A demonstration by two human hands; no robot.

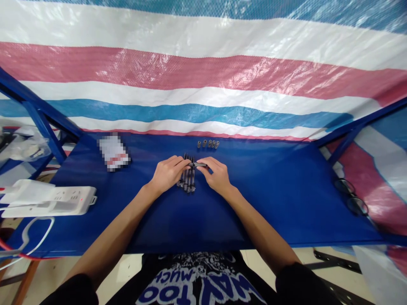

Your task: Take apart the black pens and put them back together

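- Head view: both bare hands meet above the middle of a blue table (270, 207), joined by one slim dark piece (196, 164) that lies roughly level between their fingertips.
- The left hand (168, 173) is pinched narrow on the left end of that piece, back of the hand upward, fingers curled together.
- The right hand (218, 174) pinches the other end between thumb and fingers; the piece is too small and too covered to tell its exact shape.
- Under and between the hands, dark rods (185, 183) lie side by side, lengthwise toward the person, with thicker metallic ends nearest the body. The fingers hide part of them, so their number cannot be told.
- Beyond the hands, near the table's far edge, five small metal cylinders (210, 144) stand in a row, the leftmost slightly apart from the others.
- Left of the left hand, well apart, is a pixelated white-and-red item (113, 153).
- At the table's left end lies a white power strip (74, 202) with a small red light, and a white cable (47, 231) loops just in front.
- Near the right end are dark-rimmed glasses (356, 206).
- A striped sheet (203, 72) hangs behind the table.
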